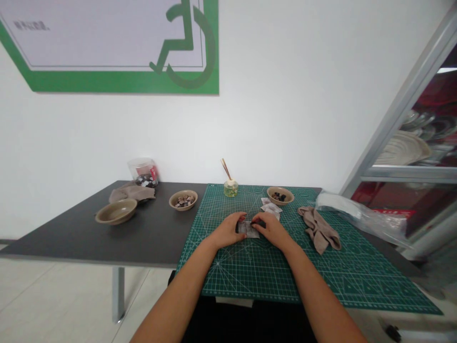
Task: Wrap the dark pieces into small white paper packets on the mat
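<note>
A small greyish printed sheet or flat packet (251, 231) lies on the green cutting mat (250, 271) between my hands. My left hand (227, 231) is at its left edge, with thumb and fingers apart in a C shape, the thumb near the lower corner. My right hand (271, 229) is at its right side, fingertips pinched together at a small dark piece over the sheet. The piece's exact kind is too small to make out. Behind my right hand lie several similar pale packets (271, 207), partly overlapping. A beige bowl (291, 196) with small dark pieces stands beyond them.
A crumpled brown cloth (319, 228) and clear plastic bag (357, 209) lie right. A reed diffuser (231, 187) stands at the back. Left, on the dark table (150, 243), are a bowl of brownish pieces (183, 200), another bowl (117, 212), a cloth (130, 193) and clear tub (143, 169).
</note>
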Demonstrator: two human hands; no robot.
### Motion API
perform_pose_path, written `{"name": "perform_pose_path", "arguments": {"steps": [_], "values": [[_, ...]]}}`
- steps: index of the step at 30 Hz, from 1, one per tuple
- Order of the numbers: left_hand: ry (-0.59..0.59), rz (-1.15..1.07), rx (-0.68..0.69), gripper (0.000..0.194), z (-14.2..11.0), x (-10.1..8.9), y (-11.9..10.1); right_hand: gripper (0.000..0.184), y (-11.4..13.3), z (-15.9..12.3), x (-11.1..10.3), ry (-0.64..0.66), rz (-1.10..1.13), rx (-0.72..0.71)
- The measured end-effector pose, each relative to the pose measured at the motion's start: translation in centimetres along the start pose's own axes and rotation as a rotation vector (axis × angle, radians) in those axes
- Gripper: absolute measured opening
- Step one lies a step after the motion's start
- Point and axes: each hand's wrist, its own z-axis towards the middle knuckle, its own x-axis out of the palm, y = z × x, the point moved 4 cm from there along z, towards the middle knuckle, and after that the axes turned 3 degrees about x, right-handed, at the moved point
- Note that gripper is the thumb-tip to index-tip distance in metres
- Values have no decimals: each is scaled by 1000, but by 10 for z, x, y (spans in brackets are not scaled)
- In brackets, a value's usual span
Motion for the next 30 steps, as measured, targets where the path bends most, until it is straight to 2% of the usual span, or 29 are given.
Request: {"name": "perform_pose_path", "arguments": {"steps": [7, 11, 17, 23, 30], "values": [[2, 9, 3, 66, 0, 0, 1, 12, 7, 0, -2, 47, 54, -26], [3, 2, 0, 67, 0, -1, -1, 10, 3, -3, -7, 10, 36, 12], [6, 8, -5, 67, 0, -1, 0, 12, 9, -1, 1, 64, 115, -58], [5, 11, -1, 67, 0, 0, 0, 10, 0, -2, -6, 0, 67, -3], [0, 12, 9, 66, 0, 0, 1, 13, 9, -1, 2, 66, 117, -67]]}}
